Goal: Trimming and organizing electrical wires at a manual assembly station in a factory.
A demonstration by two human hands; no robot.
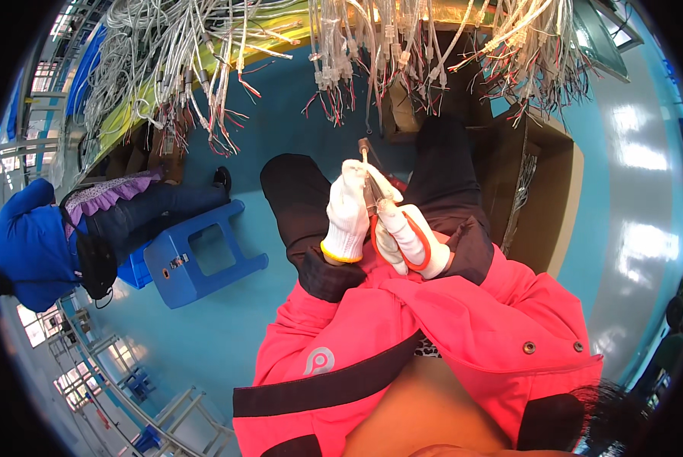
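Note:
Both my hands wear white knit gloves and meet in front of my lap. My right hand [411,242] is closed around scissors [419,232] with large red loop handles. Their dark blades [372,192] point up and away, against the fingers of my left hand. My left hand [347,211], with a yellow cuff edge, pinches a thin light-coloured piece with a brown end [365,145] that sticks up past the fingertips. What this piece is, I cannot make out. My fingers hide where the blades and the piece meet.
Ahead, bundles of clear-sheathed cables [402,49] with bare red and black wire ends hang over a yellow-edged bench [299,34]. An open cardboard box [562,175] stands to the right. On the left are a blue stool [175,266] and a person in blue [36,240].

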